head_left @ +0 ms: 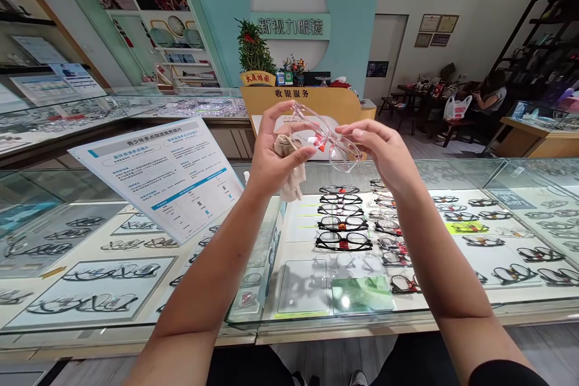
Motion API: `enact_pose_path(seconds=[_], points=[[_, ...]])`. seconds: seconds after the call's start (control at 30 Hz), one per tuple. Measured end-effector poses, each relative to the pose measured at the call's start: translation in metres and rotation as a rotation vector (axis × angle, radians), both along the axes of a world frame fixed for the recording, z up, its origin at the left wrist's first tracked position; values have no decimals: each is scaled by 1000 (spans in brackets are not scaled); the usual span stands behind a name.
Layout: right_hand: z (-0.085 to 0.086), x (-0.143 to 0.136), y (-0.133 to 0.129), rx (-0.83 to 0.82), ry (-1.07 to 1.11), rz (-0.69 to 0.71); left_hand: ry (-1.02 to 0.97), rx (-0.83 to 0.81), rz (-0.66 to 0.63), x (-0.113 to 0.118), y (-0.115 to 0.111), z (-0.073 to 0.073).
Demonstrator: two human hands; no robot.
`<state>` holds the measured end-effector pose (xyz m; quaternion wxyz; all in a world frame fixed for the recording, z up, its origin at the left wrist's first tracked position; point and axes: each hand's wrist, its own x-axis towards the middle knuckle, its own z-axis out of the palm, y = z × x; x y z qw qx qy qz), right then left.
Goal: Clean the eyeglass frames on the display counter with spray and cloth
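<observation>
A pair of clear-framed eyeglasses [344, 155] with a red tag on one lens is held up above the glass display counter. My left hand [274, 148] is closed on one side of the frame, and a beige cloth [293, 176] is bunched in the same hand. On the other side, my right hand [384, 148] pinches the glasses between thumb and fingers. Below both hands, a column of black eyeglasses [344, 241] lies inside the counter.
A printed sign [167, 181] stands tilted on the counter at the left. Across the room are a cashier desk [307, 99] and a potted plant [253, 51]. A person [491, 99] sits at the back right near a white bag [456, 107].
</observation>
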<state>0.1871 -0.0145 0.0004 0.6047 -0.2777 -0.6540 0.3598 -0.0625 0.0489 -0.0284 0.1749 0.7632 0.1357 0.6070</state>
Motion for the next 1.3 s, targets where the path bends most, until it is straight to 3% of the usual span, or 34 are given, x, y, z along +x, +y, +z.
enact_pose_path(seconds=[0.2,0.37,0.47,0.57,0.63,0.77,0.9,1.17,1.3], points=[[3,-1,-10,-36,-129,143,51,-96,-121,6,-13,2],[-1,2,-5,-39,-112,159,43,-162,-100,8,-17,4],[-2,3,-2,-17,-78,111,-16,-162,65,14,-24,2],[-5,1,2,12,-49,46,-163,-37,366,26,-39,1],[-7,-3,3,57,-45,-40,-154,31,471,35,-52,2],[-16,-19,3,211,-101,-266,-26,-168,360,48,-68,3],[-27,-35,2,326,-229,-448,-69,-416,276,49,-62,1],[-23,-36,-7,300,-381,-401,-153,-603,301,40,-41,0],[-13,-25,-13,294,-407,-508,-61,-581,370,36,-36,-2]])
